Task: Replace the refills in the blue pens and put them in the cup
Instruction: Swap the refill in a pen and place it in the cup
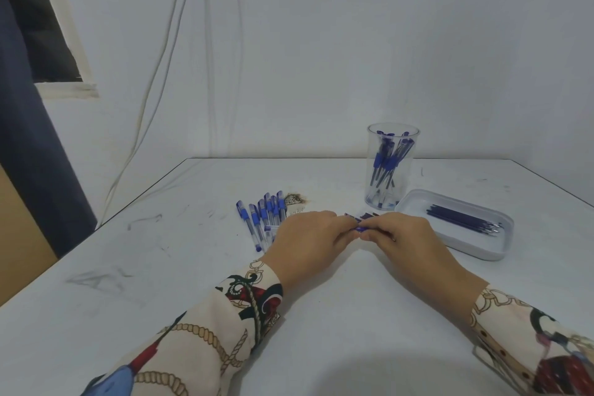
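Note:
My left hand [310, 233] and my right hand [398, 233] meet at the table's middle, both gripping one blue pen [360, 229] between their fingertips; most of it is hidden. Several blue pens [262, 219] lie in a row just left of my left hand. A clear cup [390, 167] holding several blue pens stands behind my right hand. Dark refills [463, 220] lie in a white tray [475, 247] to the right. A few more dark refills [361, 216] lie on the table just behind my fingers.
The white table [180, 267] carries grey scuff marks on its left side and a brown burnt patch [297, 199] behind the pen row. White cables [154, 80] hang down the wall at the left. A dark curtain [29, 138] hangs at far left.

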The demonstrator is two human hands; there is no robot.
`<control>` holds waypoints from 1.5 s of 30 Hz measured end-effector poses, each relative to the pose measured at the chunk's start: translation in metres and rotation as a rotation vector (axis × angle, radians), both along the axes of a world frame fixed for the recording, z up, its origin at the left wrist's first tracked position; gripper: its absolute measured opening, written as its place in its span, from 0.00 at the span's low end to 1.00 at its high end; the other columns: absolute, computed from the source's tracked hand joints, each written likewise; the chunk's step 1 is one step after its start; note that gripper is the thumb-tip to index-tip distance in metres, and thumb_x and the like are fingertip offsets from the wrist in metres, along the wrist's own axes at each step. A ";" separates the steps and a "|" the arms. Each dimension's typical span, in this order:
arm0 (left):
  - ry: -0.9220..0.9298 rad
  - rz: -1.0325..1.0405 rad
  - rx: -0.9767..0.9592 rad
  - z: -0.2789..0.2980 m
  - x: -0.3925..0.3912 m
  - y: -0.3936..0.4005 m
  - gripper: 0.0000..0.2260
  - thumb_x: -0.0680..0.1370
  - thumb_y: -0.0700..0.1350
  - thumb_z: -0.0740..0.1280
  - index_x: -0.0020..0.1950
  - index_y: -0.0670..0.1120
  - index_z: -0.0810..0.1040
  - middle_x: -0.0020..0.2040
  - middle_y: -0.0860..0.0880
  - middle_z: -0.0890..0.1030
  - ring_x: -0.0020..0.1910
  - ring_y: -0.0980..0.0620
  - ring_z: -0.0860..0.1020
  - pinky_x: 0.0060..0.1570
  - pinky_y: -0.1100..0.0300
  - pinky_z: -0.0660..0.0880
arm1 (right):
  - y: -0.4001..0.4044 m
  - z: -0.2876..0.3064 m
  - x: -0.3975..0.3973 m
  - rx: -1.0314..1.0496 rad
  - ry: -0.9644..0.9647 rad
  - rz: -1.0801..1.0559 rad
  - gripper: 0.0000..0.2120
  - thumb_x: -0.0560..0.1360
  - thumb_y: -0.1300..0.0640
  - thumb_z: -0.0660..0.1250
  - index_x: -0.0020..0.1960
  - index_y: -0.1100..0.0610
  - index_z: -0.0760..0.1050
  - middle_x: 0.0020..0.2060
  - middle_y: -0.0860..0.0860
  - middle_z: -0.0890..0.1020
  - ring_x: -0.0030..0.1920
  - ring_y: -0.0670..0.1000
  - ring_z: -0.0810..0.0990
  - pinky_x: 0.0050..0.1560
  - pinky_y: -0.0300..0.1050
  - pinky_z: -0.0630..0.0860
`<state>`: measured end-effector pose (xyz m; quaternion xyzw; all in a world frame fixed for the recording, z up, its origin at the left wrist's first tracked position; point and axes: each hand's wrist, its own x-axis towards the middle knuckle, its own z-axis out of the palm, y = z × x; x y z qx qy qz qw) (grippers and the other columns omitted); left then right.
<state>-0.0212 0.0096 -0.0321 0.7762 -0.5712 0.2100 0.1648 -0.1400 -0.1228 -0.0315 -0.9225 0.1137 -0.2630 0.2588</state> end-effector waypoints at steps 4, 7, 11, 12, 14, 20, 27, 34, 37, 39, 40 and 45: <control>-0.003 0.042 -0.011 0.002 0.004 0.001 0.17 0.78 0.62 0.54 0.57 0.58 0.77 0.36 0.51 0.79 0.33 0.50 0.77 0.27 0.59 0.68 | -0.002 0.001 -0.001 0.006 -0.003 -0.011 0.09 0.75 0.57 0.67 0.53 0.51 0.82 0.45 0.44 0.83 0.48 0.44 0.78 0.53 0.39 0.72; 0.040 0.052 0.042 0.004 0.005 0.002 0.17 0.78 0.62 0.55 0.57 0.56 0.77 0.42 0.51 0.80 0.39 0.50 0.78 0.33 0.57 0.73 | -0.003 0.003 0.000 -0.016 0.022 -0.009 0.08 0.75 0.56 0.68 0.53 0.51 0.83 0.43 0.43 0.81 0.47 0.44 0.77 0.52 0.39 0.72; 0.102 0.060 0.108 0.003 0.004 0.003 0.16 0.79 0.59 0.56 0.60 0.54 0.76 0.46 0.53 0.78 0.45 0.52 0.76 0.38 0.58 0.70 | -0.009 0.000 0.003 -0.064 0.050 -0.039 0.09 0.74 0.58 0.69 0.54 0.53 0.83 0.43 0.45 0.79 0.46 0.46 0.76 0.51 0.38 0.70; 0.117 0.064 0.100 0.003 0.006 0.004 0.16 0.79 0.57 0.56 0.61 0.54 0.75 0.47 0.52 0.78 0.47 0.52 0.75 0.39 0.58 0.70 | -0.012 -0.001 0.002 -0.059 0.048 -0.063 0.09 0.74 0.57 0.69 0.54 0.53 0.82 0.44 0.46 0.80 0.47 0.46 0.76 0.51 0.37 0.70; 0.139 0.070 0.072 0.001 0.011 0.007 0.15 0.81 0.53 0.55 0.64 0.53 0.74 0.49 0.52 0.78 0.50 0.51 0.75 0.43 0.56 0.73 | -0.017 -0.001 0.000 -0.047 0.061 -0.122 0.10 0.75 0.56 0.68 0.56 0.53 0.82 0.47 0.47 0.81 0.49 0.47 0.77 0.53 0.38 0.70; 0.151 0.076 -0.006 -0.006 0.017 0.010 0.13 0.81 0.49 0.56 0.61 0.50 0.76 0.47 0.51 0.79 0.47 0.50 0.76 0.45 0.52 0.75 | -0.025 -0.004 -0.001 -0.194 0.167 -0.166 0.07 0.74 0.56 0.66 0.49 0.50 0.81 0.42 0.46 0.81 0.47 0.48 0.77 0.46 0.40 0.71; 0.176 0.067 -0.008 -0.004 0.010 0.008 0.13 0.81 0.44 0.54 0.60 0.46 0.75 0.42 0.48 0.78 0.44 0.50 0.72 0.43 0.53 0.73 | -0.024 -0.006 0.000 -0.342 0.159 -0.170 0.11 0.76 0.55 0.63 0.55 0.54 0.81 0.44 0.50 0.79 0.49 0.50 0.74 0.49 0.43 0.72; 0.288 0.095 -0.010 -0.002 0.011 0.006 0.11 0.80 0.44 0.56 0.53 0.46 0.78 0.43 0.49 0.79 0.44 0.51 0.73 0.44 0.55 0.72 | -0.023 -0.002 -0.002 -0.317 0.139 -0.171 0.12 0.76 0.55 0.63 0.56 0.54 0.81 0.46 0.50 0.80 0.49 0.49 0.73 0.49 0.44 0.72; 0.261 0.048 -0.009 -0.003 0.012 0.007 0.10 0.80 0.44 0.59 0.56 0.48 0.78 0.46 0.50 0.80 0.47 0.51 0.73 0.46 0.55 0.72 | -0.018 -0.002 -0.002 -0.248 0.044 -0.129 0.11 0.77 0.53 0.64 0.56 0.53 0.81 0.48 0.47 0.80 0.52 0.47 0.72 0.52 0.41 0.69; 0.226 0.013 -0.005 -0.002 0.011 0.007 0.10 0.79 0.46 0.61 0.57 0.50 0.78 0.46 0.49 0.80 0.47 0.50 0.74 0.46 0.53 0.72 | -0.012 -0.001 -0.002 -0.192 0.001 -0.065 0.12 0.77 0.50 0.64 0.57 0.50 0.80 0.49 0.44 0.80 0.53 0.45 0.71 0.55 0.41 0.68; 0.208 -0.004 -0.006 -0.001 0.010 0.007 0.10 0.79 0.47 0.61 0.58 0.50 0.79 0.46 0.49 0.81 0.47 0.49 0.75 0.45 0.53 0.73 | -0.009 -0.001 -0.001 -0.196 0.000 -0.033 0.12 0.77 0.49 0.63 0.58 0.50 0.80 0.50 0.44 0.79 0.54 0.45 0.71 0.56 0.42 0.68; 0.208 -0.004 0.022 0.005 0.002 0.004 0.12 0.79 0.48 0.61 0.58 0.44 0.79 0.48 0.46 0.81 0.47 0.48 0.75 0.47 0.52 0.72 | -0.010 -0.009 0.005 -0.436 -0.001 0.050 0.10 0.75 0.49 0.67 0.52 0.50 0.82 0.45 0.45 0.82 0.47 0.51 0.77 0.47 0.47 0.72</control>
